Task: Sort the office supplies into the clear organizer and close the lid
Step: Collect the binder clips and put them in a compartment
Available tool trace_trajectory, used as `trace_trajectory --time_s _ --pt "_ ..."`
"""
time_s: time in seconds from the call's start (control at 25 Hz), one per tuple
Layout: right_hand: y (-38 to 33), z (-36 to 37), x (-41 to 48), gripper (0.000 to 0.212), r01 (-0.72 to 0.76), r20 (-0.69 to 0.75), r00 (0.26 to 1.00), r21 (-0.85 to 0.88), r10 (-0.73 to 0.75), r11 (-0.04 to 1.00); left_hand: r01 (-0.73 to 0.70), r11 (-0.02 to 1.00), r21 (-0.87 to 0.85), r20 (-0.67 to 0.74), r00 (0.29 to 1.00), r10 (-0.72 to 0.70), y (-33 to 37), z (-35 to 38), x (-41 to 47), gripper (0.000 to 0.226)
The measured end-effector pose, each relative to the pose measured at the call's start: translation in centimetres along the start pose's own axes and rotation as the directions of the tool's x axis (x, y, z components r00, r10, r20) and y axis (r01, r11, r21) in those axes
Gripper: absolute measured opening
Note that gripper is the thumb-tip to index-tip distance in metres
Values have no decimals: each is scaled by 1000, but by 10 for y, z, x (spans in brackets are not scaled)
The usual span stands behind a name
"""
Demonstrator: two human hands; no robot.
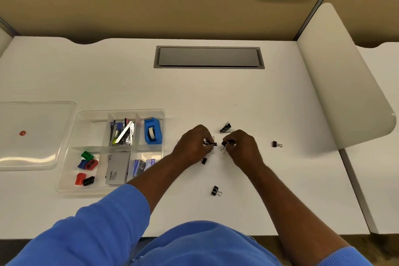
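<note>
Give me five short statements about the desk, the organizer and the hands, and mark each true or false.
1. The lid is closed on the clear organizer. False: it lies on the desk to the organizer's left.
2. The left hand and the right hand each pinch a binder clip. True.
3. The blue tape dispenser sits in the organizer's far right compartment. True.
4. All binder clips are already in the organizer. False: several lie loose on the desk, such as the near clip and the far-right clip.
5. The sharpeners share a compartment with the tape dispenser. False: they are in the near left compartment.
</note>
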State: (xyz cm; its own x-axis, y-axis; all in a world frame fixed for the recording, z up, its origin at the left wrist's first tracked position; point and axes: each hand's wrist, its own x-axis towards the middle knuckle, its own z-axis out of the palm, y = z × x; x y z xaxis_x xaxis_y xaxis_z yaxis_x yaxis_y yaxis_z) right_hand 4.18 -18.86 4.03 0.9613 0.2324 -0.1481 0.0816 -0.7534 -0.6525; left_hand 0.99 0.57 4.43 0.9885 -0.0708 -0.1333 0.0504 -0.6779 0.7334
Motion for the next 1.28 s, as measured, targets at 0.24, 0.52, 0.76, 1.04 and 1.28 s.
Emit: trace_trajectory --time_s 0.24,0.52,0.76,1.04,1.28 --pt "-60 5 10 20 131 -76 989 99 -124 986 -2 1000 -21 -145 990 -1 -10 -47 -15 15" --pt "-167 70 25 20 300 -72 953 124 -293 946 44 999 -29 -317 947 -51 -76 -138 -61 16" --pt "-269 168 24 19 311 33 945 210 -325 927 128 991 -32 -393 910 -131 -175 -216 -110 17" --pt "-321 239 35 27 238 126 960 110 -251 965 181 983 -36 -306 934 -183 -243 -254 -122 31" --pt "-317 249 28 54 319 103 946 -149 -306 936 74 987 144 -210 977 -43 -254 -266 -119 76"
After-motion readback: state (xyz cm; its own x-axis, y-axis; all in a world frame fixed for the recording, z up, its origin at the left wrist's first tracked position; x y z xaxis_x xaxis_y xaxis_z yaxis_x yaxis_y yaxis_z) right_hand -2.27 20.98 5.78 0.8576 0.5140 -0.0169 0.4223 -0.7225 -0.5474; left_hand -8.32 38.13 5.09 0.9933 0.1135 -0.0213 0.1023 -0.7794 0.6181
